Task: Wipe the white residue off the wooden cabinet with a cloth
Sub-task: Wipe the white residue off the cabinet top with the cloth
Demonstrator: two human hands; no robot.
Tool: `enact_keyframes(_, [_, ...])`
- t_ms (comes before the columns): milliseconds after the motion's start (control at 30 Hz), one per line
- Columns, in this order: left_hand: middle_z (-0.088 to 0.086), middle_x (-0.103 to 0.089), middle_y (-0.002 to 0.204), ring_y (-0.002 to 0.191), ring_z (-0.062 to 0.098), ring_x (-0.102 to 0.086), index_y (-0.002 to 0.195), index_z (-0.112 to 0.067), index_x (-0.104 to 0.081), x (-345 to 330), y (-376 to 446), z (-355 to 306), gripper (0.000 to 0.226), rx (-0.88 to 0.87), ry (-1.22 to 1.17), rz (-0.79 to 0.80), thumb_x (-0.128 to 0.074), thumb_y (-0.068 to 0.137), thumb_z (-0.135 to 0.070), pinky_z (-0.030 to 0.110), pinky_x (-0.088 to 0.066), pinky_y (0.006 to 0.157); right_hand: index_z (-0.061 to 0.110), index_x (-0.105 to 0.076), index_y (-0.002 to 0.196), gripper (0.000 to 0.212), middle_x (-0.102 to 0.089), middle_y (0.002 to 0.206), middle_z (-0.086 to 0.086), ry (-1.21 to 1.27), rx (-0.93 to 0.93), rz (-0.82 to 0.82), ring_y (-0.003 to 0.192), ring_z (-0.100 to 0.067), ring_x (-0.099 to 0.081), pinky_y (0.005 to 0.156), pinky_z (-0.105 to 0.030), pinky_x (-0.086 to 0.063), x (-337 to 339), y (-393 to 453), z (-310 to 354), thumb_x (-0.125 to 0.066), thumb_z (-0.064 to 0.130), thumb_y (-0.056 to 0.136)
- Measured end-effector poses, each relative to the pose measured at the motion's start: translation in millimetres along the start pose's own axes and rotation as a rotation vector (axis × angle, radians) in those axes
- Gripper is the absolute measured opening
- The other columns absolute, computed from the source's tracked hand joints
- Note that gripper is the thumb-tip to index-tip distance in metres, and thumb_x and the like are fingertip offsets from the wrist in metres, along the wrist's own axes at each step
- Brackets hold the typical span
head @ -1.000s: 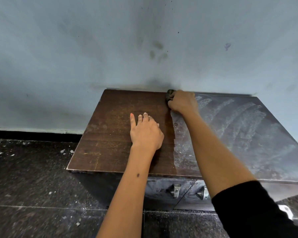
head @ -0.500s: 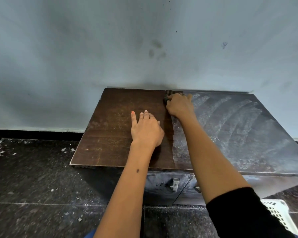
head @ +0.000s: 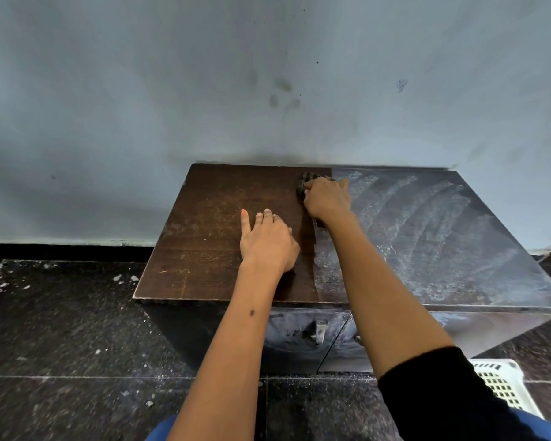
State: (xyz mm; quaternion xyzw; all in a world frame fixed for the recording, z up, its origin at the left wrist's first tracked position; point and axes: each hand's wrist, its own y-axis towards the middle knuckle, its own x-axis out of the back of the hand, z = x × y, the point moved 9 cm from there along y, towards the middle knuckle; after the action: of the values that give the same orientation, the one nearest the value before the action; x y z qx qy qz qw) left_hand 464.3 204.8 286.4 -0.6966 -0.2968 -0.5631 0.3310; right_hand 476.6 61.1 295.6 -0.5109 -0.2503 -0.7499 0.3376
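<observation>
Right hand (head: 326, 197) shifted little since earlier frame, gripping dark cloth (head: 305, 183) at cabinet (head: 204, 237) top's rear edge, frame centre. Left hand (head: 268, 240) flat, bracing. Residue (head: 427, 230) covers right half.

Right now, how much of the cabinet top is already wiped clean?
Done: the left part of the cabinet top shows bare brown wood. In hand: the right hand grips the cloth at the back edge, where clean meets dusty; the left hand rests flat. Left: white residue streaks the whole right part.
</observation>
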Motion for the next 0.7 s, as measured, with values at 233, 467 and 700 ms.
enact_keyframes(233, [0.013,-0.018,0.156,0.145,0.024,-0.015,0.146,-0.002,-0.023,-1,-3,-1,0.052,-0.006,0.012,-0.001,-0.025,0.101,-0.028,0.047,0.008,0.115,0.015,-0.060,0.122,0.031,-0.061,0.120,-0.011,-0.002,-0.008,-0.005,0.122,-0.032,-0.038,0.095,-0.037,-0.033,3,-36,-9,-0.049,0.023,0.095])
enact_keyframes(467, [0.013,-0.017,0.156,0.145,0.024,-0.014,0.146,-0.002,-0.023,-1,-4,-4,0.052,-0.010,0.020,0.012,-0.025,0.101,-0.028,0.047,0.008,0.115,0.016,-0.061,0.121,0.029,-0.062,0.118,-0.011,-0.019,-0.009,-0.024,0.123,-0.033,-0.041,0.096,-0.037,-0.031,5,-44,-4,-0.049,0.021,0.095])
enact_keyframes(700, [0.012,-0.018,0.156,0.145,0.024,-0.015,0.146,-0.002,-0.024,-2,-6,-4,0.052,-0.010,0.020,0.022,-0.025,0.101,-0.028,0.047,0.007,0.115,0.015,-0.060,0.121,0.029,-0.061,0.117,-0.010,-0.001,-0.028,-0.023,0.121,-0.032,-0.038,0.093,-0.036,-0.033,12,-53,-1,-0.045,0.019,0.096])
